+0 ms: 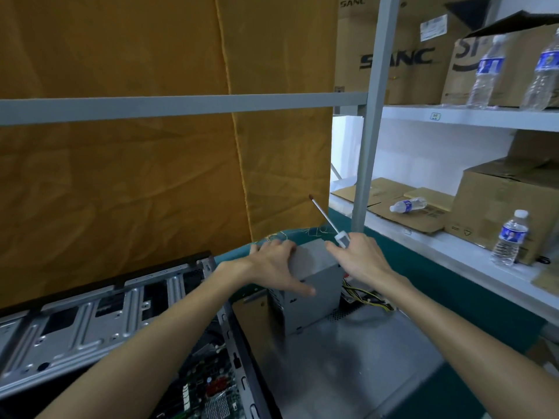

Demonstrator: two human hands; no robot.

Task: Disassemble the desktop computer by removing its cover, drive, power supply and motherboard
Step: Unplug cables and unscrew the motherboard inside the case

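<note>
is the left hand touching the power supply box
Touching. The head view shows the left hand spread over the top corner of the grey power supply, with the thumb lying across its side face.

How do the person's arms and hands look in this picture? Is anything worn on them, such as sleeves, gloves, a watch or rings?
Both forearms are bare as far as the picture shows; no sleeve reaches into view. The left hand and the right hand wear no gloves. No watch, bracelet or strap shows on either wrist, and I see no ring on the visible fingers, though the picture is slightly blurred.
</note>
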